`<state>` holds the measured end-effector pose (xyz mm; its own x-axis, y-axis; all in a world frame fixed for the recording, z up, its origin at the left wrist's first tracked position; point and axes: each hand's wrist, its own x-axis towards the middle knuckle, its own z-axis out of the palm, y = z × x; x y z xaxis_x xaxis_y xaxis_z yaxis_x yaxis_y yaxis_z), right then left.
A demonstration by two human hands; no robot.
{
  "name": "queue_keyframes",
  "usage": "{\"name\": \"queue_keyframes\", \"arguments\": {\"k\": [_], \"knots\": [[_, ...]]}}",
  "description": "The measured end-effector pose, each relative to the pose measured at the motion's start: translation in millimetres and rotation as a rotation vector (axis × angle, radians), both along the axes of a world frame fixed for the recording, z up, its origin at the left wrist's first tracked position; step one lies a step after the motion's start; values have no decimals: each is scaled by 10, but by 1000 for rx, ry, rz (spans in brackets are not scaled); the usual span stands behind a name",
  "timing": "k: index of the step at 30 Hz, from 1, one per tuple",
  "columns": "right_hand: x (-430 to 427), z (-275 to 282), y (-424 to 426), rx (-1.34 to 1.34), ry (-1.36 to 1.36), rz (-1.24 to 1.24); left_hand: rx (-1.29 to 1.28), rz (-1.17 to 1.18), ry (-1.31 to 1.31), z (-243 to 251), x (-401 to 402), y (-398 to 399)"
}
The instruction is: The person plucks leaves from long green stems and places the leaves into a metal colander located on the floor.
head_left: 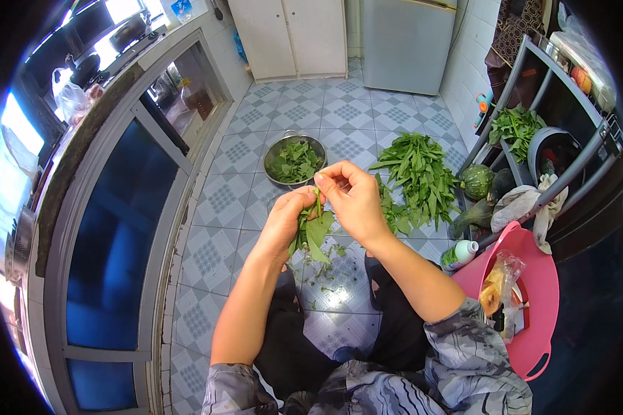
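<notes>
My left hand (289,212) is closed around a sprig of leafy greens (317,233), its broad leaves hanging below the fingers. Directly above, my right hand (350,194) pinches at the upper end of the green stem with thumb and forefinger; the very tip is hidden by the fingers. Beyond my hands, a round metal basin (271,174) on the floor holds picked green leaves (294,160). To the right of it lies a large bunch of long-leaved greens (418,174), with broader leaves (394,215) at its near side.
Stem scraps (324,277) litter the tiles between my feet. At right stand a pink plastic bin (542,295) with wrappers inside, a white-and-green bottle (459,255), and a metal rack (566,78) with a green squash (476,181). A cabinet-front counter (111,233) runs along the left.
</notes>
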<state>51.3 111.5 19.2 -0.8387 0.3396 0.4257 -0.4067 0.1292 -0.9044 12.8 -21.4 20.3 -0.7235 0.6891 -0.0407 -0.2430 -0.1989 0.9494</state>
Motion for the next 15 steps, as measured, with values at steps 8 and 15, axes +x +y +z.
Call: {"name": "queue_keyframes", "arguments": {"k": [8, 15], "knots": [[72, 7, -74, 236, 165, -146, -32, 200, -5, 13, 94, 80], [173, 207, -140, 568, 734, -238, -54, 318, -55, -194, -86, -12]]}}
